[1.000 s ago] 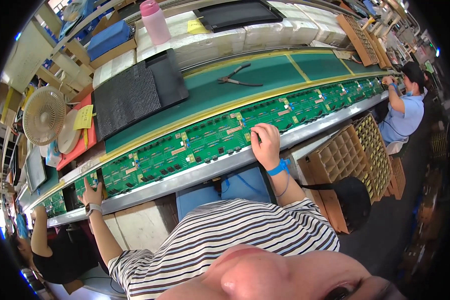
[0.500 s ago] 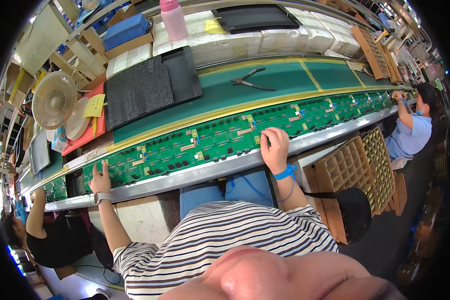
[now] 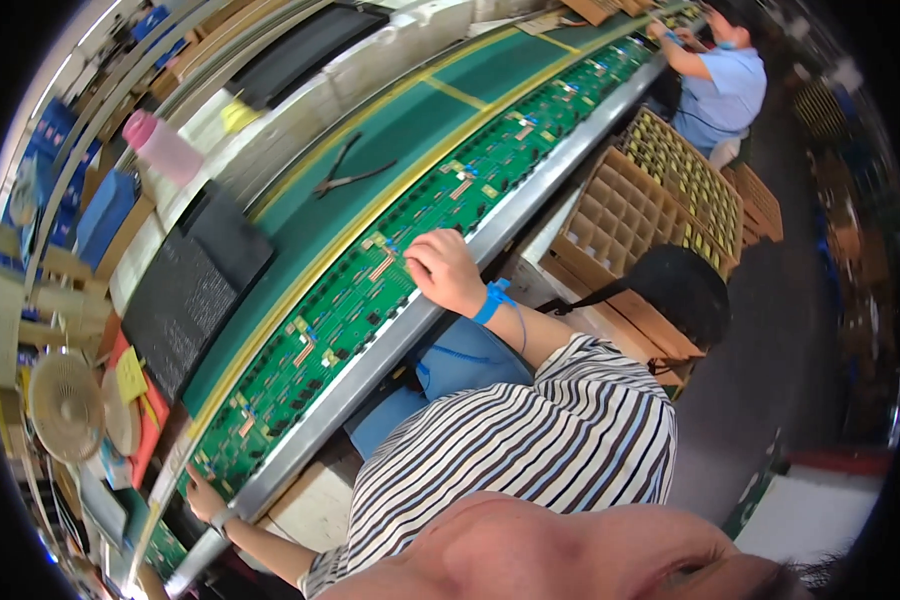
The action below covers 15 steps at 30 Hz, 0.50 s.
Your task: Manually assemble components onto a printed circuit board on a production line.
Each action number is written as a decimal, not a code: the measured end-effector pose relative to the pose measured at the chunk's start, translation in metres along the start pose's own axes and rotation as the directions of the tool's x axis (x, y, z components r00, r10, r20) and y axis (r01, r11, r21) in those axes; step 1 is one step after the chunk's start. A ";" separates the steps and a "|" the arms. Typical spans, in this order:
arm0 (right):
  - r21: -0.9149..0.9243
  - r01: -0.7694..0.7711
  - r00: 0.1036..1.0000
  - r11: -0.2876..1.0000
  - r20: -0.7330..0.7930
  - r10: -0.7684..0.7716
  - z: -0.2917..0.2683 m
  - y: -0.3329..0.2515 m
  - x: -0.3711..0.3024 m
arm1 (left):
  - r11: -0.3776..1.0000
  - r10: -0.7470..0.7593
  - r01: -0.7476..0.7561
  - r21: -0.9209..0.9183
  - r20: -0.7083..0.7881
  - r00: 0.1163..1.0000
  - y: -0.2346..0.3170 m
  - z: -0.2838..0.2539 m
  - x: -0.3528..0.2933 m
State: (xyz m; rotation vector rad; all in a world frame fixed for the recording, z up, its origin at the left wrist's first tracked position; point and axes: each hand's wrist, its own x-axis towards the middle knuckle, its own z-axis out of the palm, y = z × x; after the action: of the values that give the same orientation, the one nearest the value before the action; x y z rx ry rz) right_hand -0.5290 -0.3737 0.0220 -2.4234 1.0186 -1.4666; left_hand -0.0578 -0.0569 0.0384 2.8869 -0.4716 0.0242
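Note:
A long row of green circuit boards (image 3: 345, 300) with small parts on them runs diagonally along the metal rail (image 3: 370, 375) in front of me. At the lower left end of the row, my left hand (image 3: 206, 497) is against the board's end, with its fingers stretched out. Over the near edge of a board in the middle, my right hand (image 3: 444, 268) has curled fingers, thumb and forefinger close together. Whatever it may pinch is hidden. A blue wrist strap (image 3: 493, 300) with a cord is on my right wrist.
Pliers (image 3: 350, 178) lie on the green mat beyond the boards. A black tray (image 3: 195, 280), a pink bottle (image 3: 160, 145) and a fan (image 3: 67, 405) stand farther left. Divided cardboard boxes (image 3: 620, 215) are at my right, below a co-worker (image 3: 720, 85) at the far end.
The view has swung, so the row of boards now slants steeply up to the right. My left hand stays at the row's left end; my right hand remains curled over the boards.

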 end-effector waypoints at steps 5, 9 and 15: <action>-0.006 -0.008 1.000 1.000 -0.007 0.008 0.001 -0.007 -0.003 | 1.000 0.011 -0.011 0.009 0.014 1.000 -0.005 0.005 0.012; -0.015 0.000 1.000 1.000 0.005 0.000 0.001 -0.011 0.001 | 0.997 0.073 -0.073 0.013 0.003 0.997 0.020 -0.005 -0.013; -0.014 0.013 1.000 1.000 0.025 -0.013 0.001 -0.004 0.002 | 0.982 0.170 -0.163 -0.099 0.069 0.983 0.042 0.009 -0.030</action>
State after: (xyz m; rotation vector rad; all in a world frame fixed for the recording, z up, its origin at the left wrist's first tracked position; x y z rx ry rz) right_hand -0.5258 -0.3723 0.0247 -2.4563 1.0137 -1.4346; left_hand -0.0996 -0.0882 0.0365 2.7579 -0.7085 -0.0804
